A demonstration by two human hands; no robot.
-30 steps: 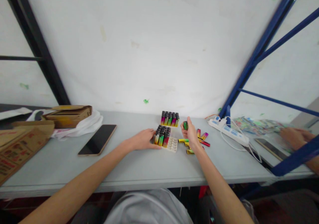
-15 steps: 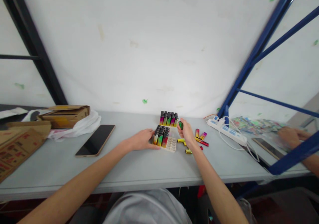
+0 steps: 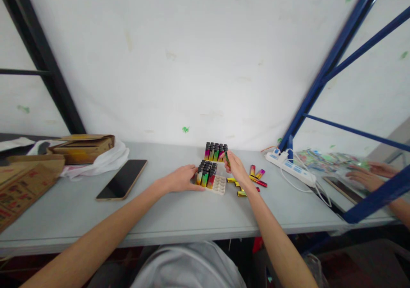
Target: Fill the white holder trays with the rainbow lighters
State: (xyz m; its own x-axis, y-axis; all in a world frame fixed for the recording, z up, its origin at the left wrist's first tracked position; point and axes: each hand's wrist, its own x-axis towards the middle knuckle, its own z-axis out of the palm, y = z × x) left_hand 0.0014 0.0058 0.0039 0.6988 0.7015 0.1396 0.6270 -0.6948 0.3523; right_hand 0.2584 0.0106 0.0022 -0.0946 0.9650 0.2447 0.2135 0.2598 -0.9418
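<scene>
Upright lighters [image 3: 205,176] with black tops and colourful bodies fill the left part of a white tray [image 3: 219,185]; the cups on its right side are bare. My left hand [image 3: 184,179] grips the tray's left end, thumb on the near side and fingers behind. In my right hand [image 3: 236,167] is a green lighter, mostly covered by the fingers, above the tray's far right. Behind stands a second block of upright lighters [image 3: 215,152]. Several loose shiny lighters [image 3: 256,177], yellow, red and purple, lie right of the tray, partly under my right wrist.
A phone [image 3: 122,180] lies to the left, near cardboard boxes [image 3: 86,149] and a white plastic bag [image 3: 117,154]. On the right are a power strip [image 3: 293,168] with cables and a blue metal frame [image 3: 317,91]. Beyond it, another person's hands [image 3: 368,177] work.
My right hand has moved slightly left and turned, bringing the green lighter closer to the tray. My left hand stays at the tray. The other person's hands have shifted.
</scene>
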